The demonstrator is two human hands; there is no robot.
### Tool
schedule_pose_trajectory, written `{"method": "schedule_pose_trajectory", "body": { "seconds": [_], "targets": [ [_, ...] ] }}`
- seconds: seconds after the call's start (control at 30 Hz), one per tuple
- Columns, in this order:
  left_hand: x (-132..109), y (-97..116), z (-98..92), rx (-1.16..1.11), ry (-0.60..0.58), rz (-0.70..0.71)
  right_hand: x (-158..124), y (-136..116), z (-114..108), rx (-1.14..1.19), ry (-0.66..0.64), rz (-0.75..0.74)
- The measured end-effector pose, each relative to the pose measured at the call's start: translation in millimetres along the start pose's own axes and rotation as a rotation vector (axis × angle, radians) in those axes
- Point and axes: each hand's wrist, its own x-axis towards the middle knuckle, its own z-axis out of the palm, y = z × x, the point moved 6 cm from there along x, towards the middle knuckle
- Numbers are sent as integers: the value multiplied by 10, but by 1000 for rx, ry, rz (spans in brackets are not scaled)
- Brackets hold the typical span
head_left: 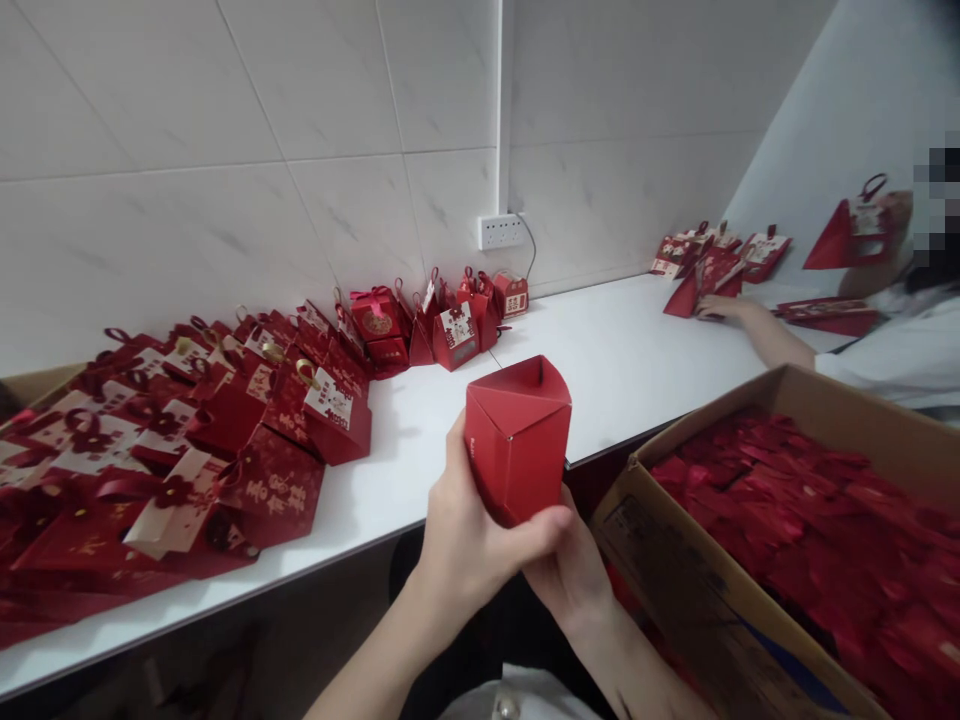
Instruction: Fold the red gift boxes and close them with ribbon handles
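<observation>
A red paper gift box [517,450] is held up in front of me, near the table's front edge, its top folded partly inward with a gap at the back. My left hand [469,530] wraps round its left side and lower front, the thumb reaching across the bottom. Behind and below the box, my right hand [574,565] closes on its right side; most of those fingers are hidden by the box and the left thumb.
Rows of finished-looking red gift boxes [289,480] cover the left of the white table [409,480]. A cardboard carton [675,560] full of small red packets stands at right. Beyond it, a co-worker's hand [720,308] touches a red box. A socket strip [501,232] is on the wall.
</observation>
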Motion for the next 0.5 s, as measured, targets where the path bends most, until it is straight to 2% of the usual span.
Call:
{"method": "schedule_pose_trajectory", "body": {
  "seconds": [0.17,0.33,0.4,0.5],
  "targets": [
    [19,46,44,113,76,-49,-26,-22,54,-51,-32,-53],
    [20,6,44,158,-1,-77,-2,-78,36,-91,-43,-91],
    [40,-31,15,30,-94,-23,21,-225,-22,-107,-39,-176],
    [127,-155,-64,-357,-208,-9,58,-472,-136,-137,-24,-249]
  ]
}}
